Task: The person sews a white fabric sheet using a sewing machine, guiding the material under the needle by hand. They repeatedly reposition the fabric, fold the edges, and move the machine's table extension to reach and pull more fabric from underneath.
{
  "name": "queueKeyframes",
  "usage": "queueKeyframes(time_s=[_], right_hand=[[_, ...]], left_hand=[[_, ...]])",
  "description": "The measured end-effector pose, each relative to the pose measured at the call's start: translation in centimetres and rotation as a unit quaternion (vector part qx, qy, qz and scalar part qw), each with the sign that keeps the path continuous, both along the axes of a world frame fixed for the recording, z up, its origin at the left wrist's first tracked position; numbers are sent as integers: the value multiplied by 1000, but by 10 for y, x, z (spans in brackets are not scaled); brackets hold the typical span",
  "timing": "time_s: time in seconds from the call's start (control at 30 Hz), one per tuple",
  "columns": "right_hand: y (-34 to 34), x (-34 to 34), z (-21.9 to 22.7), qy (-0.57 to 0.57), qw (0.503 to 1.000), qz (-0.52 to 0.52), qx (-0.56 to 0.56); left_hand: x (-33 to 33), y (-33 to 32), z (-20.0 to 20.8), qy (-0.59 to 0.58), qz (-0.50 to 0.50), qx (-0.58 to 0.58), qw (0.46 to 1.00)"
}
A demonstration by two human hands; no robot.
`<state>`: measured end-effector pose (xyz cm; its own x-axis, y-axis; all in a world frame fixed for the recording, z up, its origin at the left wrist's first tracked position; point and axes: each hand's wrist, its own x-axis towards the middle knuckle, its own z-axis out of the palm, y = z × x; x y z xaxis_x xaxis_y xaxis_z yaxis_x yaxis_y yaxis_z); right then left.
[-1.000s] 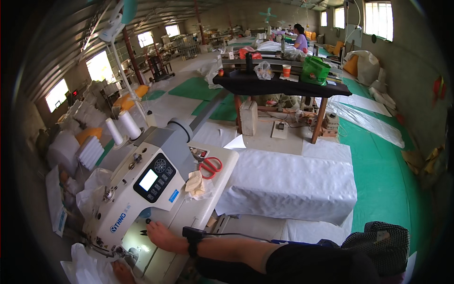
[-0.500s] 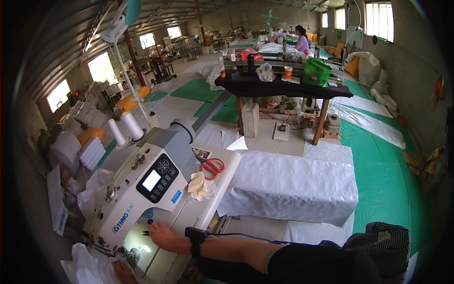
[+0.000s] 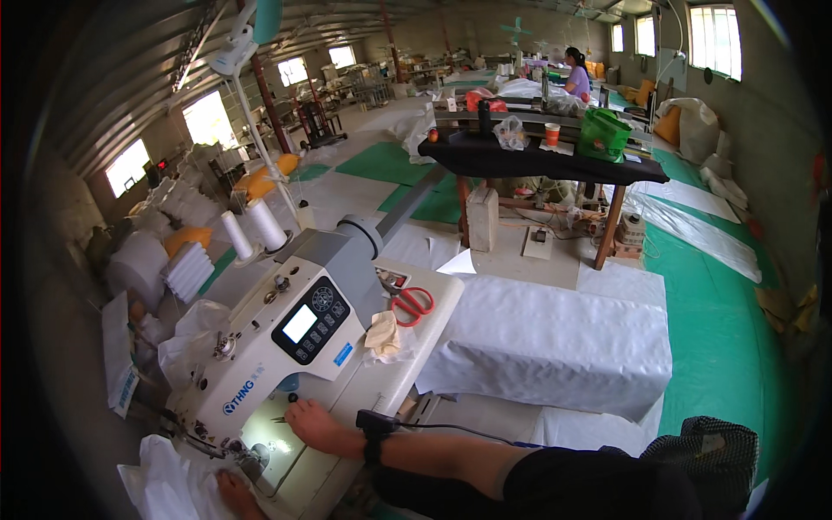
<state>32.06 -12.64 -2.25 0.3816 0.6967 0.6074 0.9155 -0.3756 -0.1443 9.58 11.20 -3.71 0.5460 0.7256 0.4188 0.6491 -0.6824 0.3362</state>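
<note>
A white sewing machine (image 3: 260,347) with a control panel and lit screen stands before me, its lamp shining on the needle area. My right hand (image 3: 314,426) is beneath the machine's arm, its fingers closed on small dark thread snips (image 3: 279,420). Only their pointed tips stick out; the rest is hidden by the fingers. A black knob (image 3: 292,398) is just above that hand. At the lower edge my left hand (image 3: 236,496) is on a crumpled white sheet (image 3: 165,485) beside the presser foot, fingers together on its edge. Part of this hand is cut off by the frame.
Red-handled scissors (image 3: 411,307) and a beige cloth (image 3: 382,333) lie on the machine table. Two white thread cones (image 3: 266,224) stand behind. Right of the table lies a silvery-white covered block (image 3: 555,347). Farther back are a black-covered table (image 3: 537,159) and a seated person (image 3: 577,74).
The whole view has shifted, so the scene sits farther right and slightly lower. The snips' tips, spread earlier, now look closer together. Both hands stay near the same places at the machine.
</note>
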Motion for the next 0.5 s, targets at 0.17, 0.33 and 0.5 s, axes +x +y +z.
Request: queueKeyframes(time_s=[0.17, 0.33, 0.5], right_hand=[[3, 0, -3, 50, 997, 28, 56], [7, 0, -5, 77, 996, 39, 31], [10, 2, -11, 96, 991, 75, 49]], left_hand=[[-4, 0, -4, -4, 30, -4, 1000], [-8, 5, -12, -25, 13, 47, 998], [-11, 7, -18, -100, -4, 43, 994]])
